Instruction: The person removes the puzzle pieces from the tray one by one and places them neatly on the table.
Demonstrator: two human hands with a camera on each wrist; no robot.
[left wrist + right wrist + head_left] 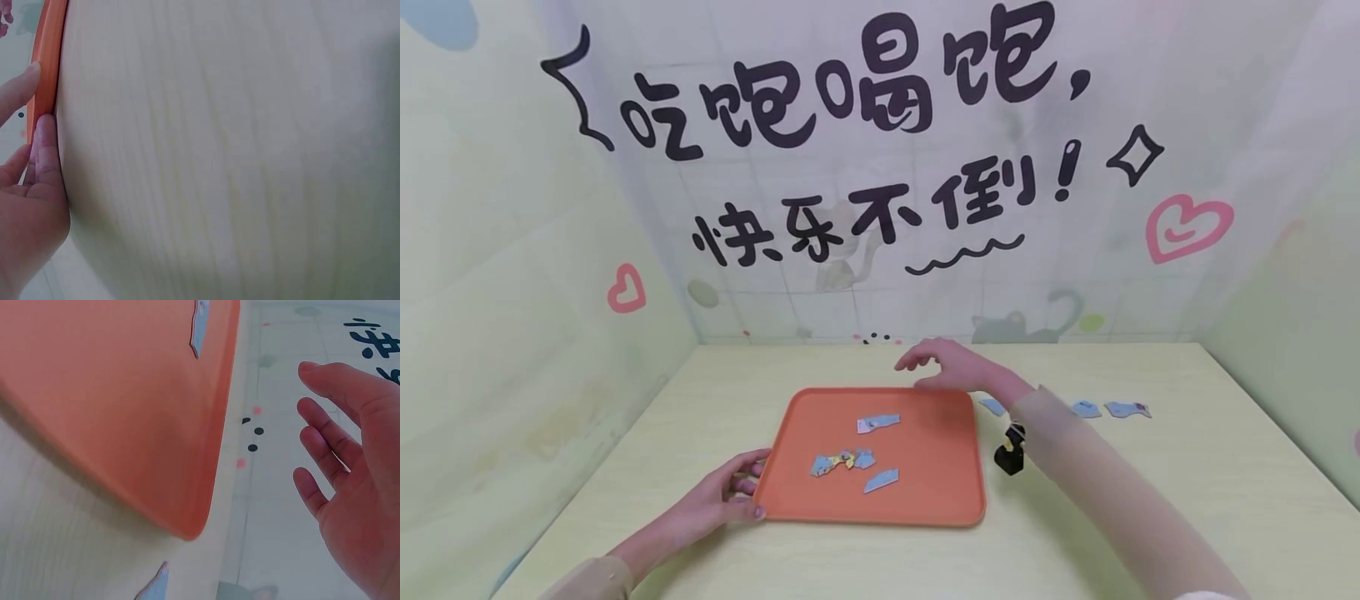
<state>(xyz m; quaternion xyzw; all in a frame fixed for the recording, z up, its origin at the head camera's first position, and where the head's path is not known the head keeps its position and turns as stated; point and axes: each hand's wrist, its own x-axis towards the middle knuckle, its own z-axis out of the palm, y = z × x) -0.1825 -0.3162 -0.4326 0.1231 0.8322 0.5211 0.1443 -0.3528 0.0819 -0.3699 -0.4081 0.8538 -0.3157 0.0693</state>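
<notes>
An orange tray point(928, 454) lies on the table with several light-blue jigsaw-like pieces on it. One piece point(880, 423) is near the back, a joined strip of pieces point(831, 463) left of the middle, and another piece point(882, 481) nearer the front. My left hand point(711, 502) holds the tray's left edge near the front corner; in the left wrist view its thumb point(24, 87) presses the orange rim. Above the tray's far right corner is my right hand point(958, 367), fingers loosely bent, holding nothing. The right wrist view shows it apart from the tray.
Right of the tray, pale blue pieces point(1086, 409) point(1127, 409) lie on the table point(1217, 483), with another piece point(992, 406) partly behind the right sleeve. A small black object with a yellow part point(1011, 458) stands beside the tray. A printed backdrop point(880, 317) rises behind.
</notes>
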